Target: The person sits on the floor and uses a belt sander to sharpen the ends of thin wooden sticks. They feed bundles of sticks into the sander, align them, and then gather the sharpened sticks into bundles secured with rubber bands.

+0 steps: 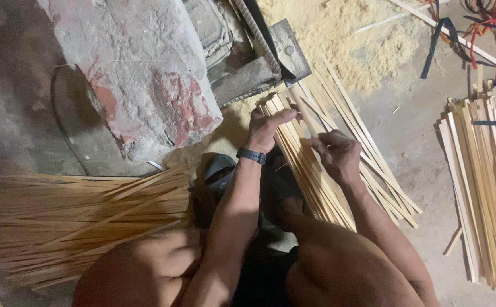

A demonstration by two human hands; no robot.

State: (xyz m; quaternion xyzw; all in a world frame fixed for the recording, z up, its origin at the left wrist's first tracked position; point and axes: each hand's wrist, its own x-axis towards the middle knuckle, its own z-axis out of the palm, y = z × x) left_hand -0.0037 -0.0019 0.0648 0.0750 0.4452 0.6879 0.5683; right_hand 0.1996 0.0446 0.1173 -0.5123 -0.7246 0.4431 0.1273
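A bundle of pale thin bamboo strips (305, 170) slopes from my lap up toward a dark metal machine (259, 62). My left hand (266, 128), with a black watch on its wrist, grips the upper end of the bundle close to the machine's metal plate. My right hand (334, 152) rests on the strips a little lower, with its fingers pinching a single strip (308, 122). My bare knees fill the bottom of the head view.
A heap of finer split strips (77, 216) lies at the left. Another stack of flat strips (487, 170) lies at the right. A large grey and red stone block (140, 68) stands behind. Sawdust (350, 40) covers the floor, with coloured cords (487, 23) at top right.
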